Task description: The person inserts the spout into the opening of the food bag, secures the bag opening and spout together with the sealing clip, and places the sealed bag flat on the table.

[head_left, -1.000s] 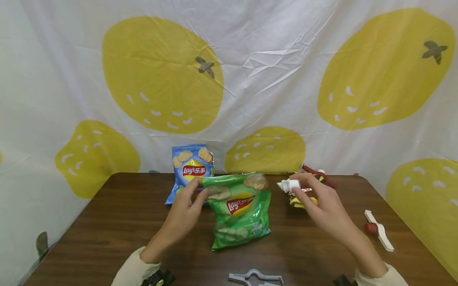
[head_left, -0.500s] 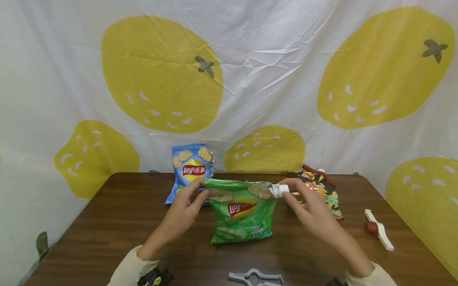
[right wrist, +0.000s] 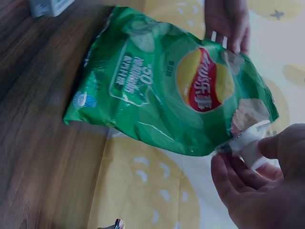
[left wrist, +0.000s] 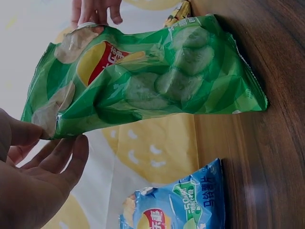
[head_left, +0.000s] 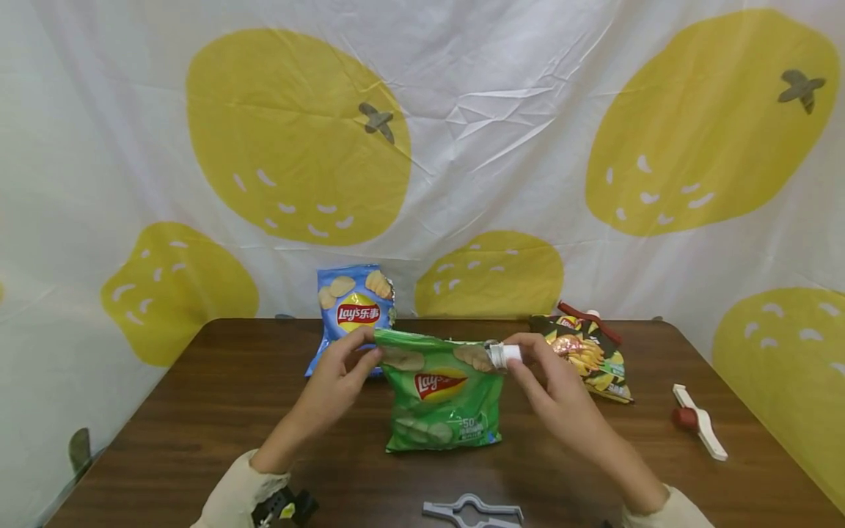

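A green Lay's chip bag (head_left: 442, 400) stands upright over the table, its bottom edge at or near the wood. At its upper left corner, my left hand (head_left: 339, 378) pinches the bag between thumb and fingers; the left wrist view shows this grip on the bag (left wrist: 143, 90) closely. My right hand (head_left: 557, 385) holds a white capped spout (head_left: 505, 356) at the bag's upper right corner. Seen from the right wrist, the white spout (right wrist: 250, 145) meets the torn corner of the bag; how deep it sits inside is hidden.
A blue Lay's bag (head_left: 356, 312) stands behind on the left. Back right lies a black chip bag (head_left: 590, 356) with a red clip (head_left: 584, 320) across its top. A white clip with a red cap (head_left: 693, 422) lies at the right, a grey clip (head_left: 472, 510) in front.
My right hand has moved left, bringing the white spout from beside the green bag to its upper right corner. The bag has lowered slightly and turned more upright; my left hand keeps its grip.
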The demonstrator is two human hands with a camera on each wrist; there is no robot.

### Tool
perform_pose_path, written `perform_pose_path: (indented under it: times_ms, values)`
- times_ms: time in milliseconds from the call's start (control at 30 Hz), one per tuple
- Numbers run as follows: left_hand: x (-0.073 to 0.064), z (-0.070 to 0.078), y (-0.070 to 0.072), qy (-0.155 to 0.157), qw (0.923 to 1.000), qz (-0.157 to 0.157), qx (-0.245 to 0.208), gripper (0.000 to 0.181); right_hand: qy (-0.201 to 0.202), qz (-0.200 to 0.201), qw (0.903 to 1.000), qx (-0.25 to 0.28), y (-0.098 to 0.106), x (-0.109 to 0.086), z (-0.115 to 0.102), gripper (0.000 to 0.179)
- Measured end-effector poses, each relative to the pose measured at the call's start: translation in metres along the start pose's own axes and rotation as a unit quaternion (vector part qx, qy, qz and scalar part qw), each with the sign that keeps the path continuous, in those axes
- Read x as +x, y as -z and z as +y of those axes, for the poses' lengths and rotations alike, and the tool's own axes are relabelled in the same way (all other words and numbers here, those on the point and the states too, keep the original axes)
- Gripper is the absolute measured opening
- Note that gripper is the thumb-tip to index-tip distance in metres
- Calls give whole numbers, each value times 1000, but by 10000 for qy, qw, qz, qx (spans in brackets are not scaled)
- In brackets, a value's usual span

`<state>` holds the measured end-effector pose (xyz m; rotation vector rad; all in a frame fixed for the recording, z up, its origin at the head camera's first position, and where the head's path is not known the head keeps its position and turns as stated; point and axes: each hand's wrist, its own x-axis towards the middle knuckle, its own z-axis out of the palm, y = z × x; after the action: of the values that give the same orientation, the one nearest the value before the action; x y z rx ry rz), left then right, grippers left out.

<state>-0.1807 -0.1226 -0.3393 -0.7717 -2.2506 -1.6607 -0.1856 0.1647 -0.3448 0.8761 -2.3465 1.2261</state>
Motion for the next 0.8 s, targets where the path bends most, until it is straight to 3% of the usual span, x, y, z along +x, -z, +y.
perform_pose_path:
  times_ms: [333, 500, 667, 800]
  values:
    - [0, -3, 0, -98, 9999, -56, -18, 17, 412, 580, 9975, -20, -19, -5, 30, 28]
    - [1, -16, 1, -118, 9997, -125, -151, 17, 571, 511, 9968, 221, -22, -6, 33, 32]
    - [3, -35, 3, 21, 9984, -215, -525, 16, 268, 217, 9937, 1069, -20, -6, 20, 26]
    - [3, -42, 4, 212, 9969, -110, -744, 16, -46, 123, 9891, 1465, -19, -6, 7, 23]
